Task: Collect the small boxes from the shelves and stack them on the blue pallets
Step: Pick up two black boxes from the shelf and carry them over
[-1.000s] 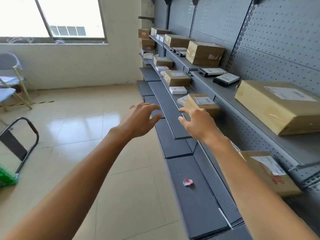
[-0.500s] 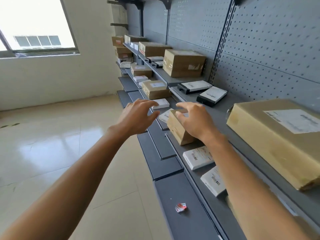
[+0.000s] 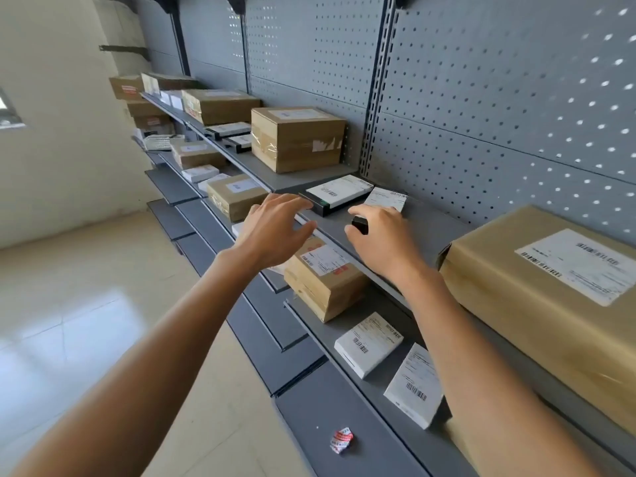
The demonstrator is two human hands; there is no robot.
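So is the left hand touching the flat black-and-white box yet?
Cannot tell. In the head view, the left hand's fingertips overlap the flat black-and-white box's near corner, so no contact or gap shows.

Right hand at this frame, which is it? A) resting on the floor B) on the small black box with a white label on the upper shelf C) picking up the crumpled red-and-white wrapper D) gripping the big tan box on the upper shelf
B: the right hand lies over the small black box on the upper shelf, thumb by its dark near corner.
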